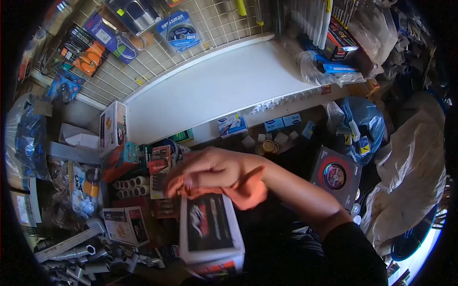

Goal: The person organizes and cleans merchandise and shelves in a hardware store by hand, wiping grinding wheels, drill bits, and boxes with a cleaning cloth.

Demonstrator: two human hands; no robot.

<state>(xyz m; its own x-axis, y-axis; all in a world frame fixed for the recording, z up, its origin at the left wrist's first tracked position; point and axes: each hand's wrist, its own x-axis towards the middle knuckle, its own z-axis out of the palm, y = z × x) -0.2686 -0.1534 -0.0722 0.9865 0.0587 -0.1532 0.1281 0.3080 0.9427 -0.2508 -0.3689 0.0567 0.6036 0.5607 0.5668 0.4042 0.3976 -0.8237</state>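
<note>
Clutching crumpled orange cloth (249, 191) against a white-edged rectangular box (211, 229), right hand (207, 171) in a closed grip.

A pale wire grid (217, 20) covers the back wall, with packaged scissors (89, 61) and other goods hanging from it. Along its foot runs a wide white shelf (205, 78), its edges bowed in the view. Small boxes (281, 123) sit in shadow below the shelf. Bright bluish-white light (426, 249) enters at the lower right; the lower middle is very dark.
</note>
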